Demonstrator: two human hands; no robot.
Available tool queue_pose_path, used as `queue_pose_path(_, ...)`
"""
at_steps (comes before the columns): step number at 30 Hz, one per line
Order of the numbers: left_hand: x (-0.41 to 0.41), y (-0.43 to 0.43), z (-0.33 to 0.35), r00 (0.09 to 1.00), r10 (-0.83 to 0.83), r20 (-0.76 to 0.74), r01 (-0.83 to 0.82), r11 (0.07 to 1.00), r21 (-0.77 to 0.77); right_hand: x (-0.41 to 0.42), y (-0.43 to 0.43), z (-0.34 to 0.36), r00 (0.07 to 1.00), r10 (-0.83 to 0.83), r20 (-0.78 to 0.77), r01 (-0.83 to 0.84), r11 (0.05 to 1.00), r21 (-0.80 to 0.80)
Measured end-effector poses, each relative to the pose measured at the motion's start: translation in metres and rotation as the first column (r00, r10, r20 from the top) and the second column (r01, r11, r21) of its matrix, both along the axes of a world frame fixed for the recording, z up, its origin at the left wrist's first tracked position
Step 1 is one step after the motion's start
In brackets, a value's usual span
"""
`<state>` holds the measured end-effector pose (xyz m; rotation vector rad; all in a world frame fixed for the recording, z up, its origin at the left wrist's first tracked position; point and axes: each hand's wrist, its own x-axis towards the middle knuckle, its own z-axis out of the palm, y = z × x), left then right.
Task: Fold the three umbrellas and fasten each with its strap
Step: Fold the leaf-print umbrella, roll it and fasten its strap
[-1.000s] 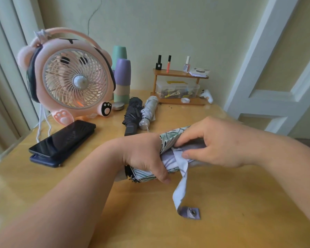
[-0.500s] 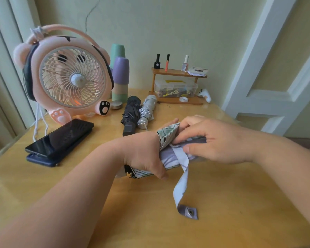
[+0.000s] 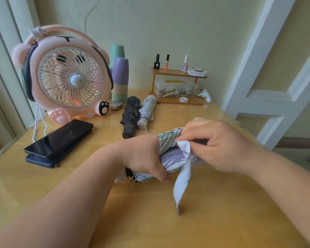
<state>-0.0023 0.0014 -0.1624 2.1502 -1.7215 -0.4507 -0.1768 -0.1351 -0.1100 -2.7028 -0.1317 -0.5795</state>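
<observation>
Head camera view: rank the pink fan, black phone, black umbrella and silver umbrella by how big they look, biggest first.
1. pink fan, clearly largest.
2. black phone.
3. black umbrella and silver umbrella, side by side, look about alike; too close to rank.

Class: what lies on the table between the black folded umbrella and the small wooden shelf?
In the head view, the silver folded umbrella lies there, side by side with the black umbrella, its far end near the wooden shelf.
</observation>
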Motion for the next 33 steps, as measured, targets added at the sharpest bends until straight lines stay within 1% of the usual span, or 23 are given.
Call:
queue_pose_path(2, -0.005, 0.001, 0.004, 0.997, -0.055, -0.052, 0.052, 0.997, -0.05, -0.002, 0.002, 0.001, 0.997, -0.001, 0.073, -0.002, 1.0, 0.031)
queue_pose_path(4, -0.011, 0.002, 0.01, 0.989, -0.115, -0.089, 0.107, 0.991, -0.083, -0.003, 0.004, 0.004, 0.995, -0.043, 0.086, 0.029, 0.988, 0.153)
queue_pose_path(6, -0.016, 0.004, 0.011, 0.988, -0.113, -0.107, 0.107, 0.993, -0.053, 0.0, 0.004, 0.008, 0.992, -0.128, 0.019, 0.114, 0.931, 0.346)
queue_pose_path(7, -0.017, 0.003, 0.009, 0.989, -0.119, -0.085, 0.116, 0.993, -0.04, 0.002, 0.004, 0.009, 0.987, -0.16, -0.034, 0.159, 0.89, 0.427)
queue_pose_path(9, -0.02, 0.004, 0.008, 0.99, -0.125, -0.062, 0.124, 0.992, -0.023, 0.005, 0.004, 0.01, 0.974, -0.19, -0.121, 0.225, 0.825, 0.519)
queue_pose_path(11, -0.021, 0.004, 0.01, 0.987, -0.139, -0.082, 0.136, 0.99, -0.034, 0.007, 0.006, 0.008, 0.969, -0.192, -0.157, 0.248, 0.765, 0.595)
queue_pose_path(13, -0.02, 0.004, 0.011, 0.98, -0.19, -0.061, 0.188, 0.981, -0.046, 0.008, 0.007, 0.007, 0.963, -0.192, -0.187, 0.268, 0.703, 0.659)
queue_pose_path(15, -0.02, 0.004, 0.01, 0.982, -0.187, -0.015, 0.186, 0.981, -0.048, 0.01, 0.006, 0.007, 0.962, -0.188, -0.199, 0.274, 0.685, 0.675)
queue_pose_path(18, -0.023, 0.005, 0.008, 0.992, -0.122, 0.0, 0.122, 0.992, -0.017, 0.013, 0.007, 0.013, 0.968, -0.179, -0.174, 0.249, 0.73, 0.636)
queue_pose_path(20, -0.026, 0.006, 0.01, 0.99, -0.144, -0.007, 0.144, 0.99, -0.008, 0.016, 0.01, 0.019, 0.971, -0.186, -0.147, 0.237, 0.753, 0.614)
queue_pose_path(22, -0.029, 0.007, 0.012, 0.984, -0.173, -0.05, 0.173, 0.985, 0.004, 0.02, 0.012, 0.023, 0.963, -0.233, -0.138, 0.269, 0.766, 0.584)
queue_pose_path(25, -0.032, 0.008, 0.012, 0.981, -0.179, -0.074, 0.177, 0.984, -0.029, 0.029, 0.007, 0.021, 0.926, -0.345, -0.151, 0.367, 0.74, 0.564)
queue_pose_path(26, -0.032, 0.008, 0.012, 0.981, -0.175, -0.08, 0.171, 0.984, -0.048, 0.033, 0.004, 0.02, 0.909, -0.38, -0.173, 0.409, 0.727, 0.552)
queue_pose_path(28, -0.033, 0.009, 0.012, 0.982, -0.172, -0.08, 0.166, 0.983, -0.078, 0.036, -0.001, 0.018, 0.873, -0.407, -0.267, 0.486, 0.695, 0.53)
queue_pose_path(31, -0.035, 0.011, 0.013, 0.983, -0.164, -0.088, 0.156, 0.984, -0.087, 0.036, -0.01, 0.015, 0.821, -0.362, -0.442, 0.562, 0.65, 0.511)
queue_pose_path(33, -0.036, 0.011, 0.012, 0.981, -0.168, -0.099, 0.161, 0.984, -0.077, 0.034, -0.015, 0.016, 0.828, -0.315, -0.464, 0.55, 0.616, 0.564)
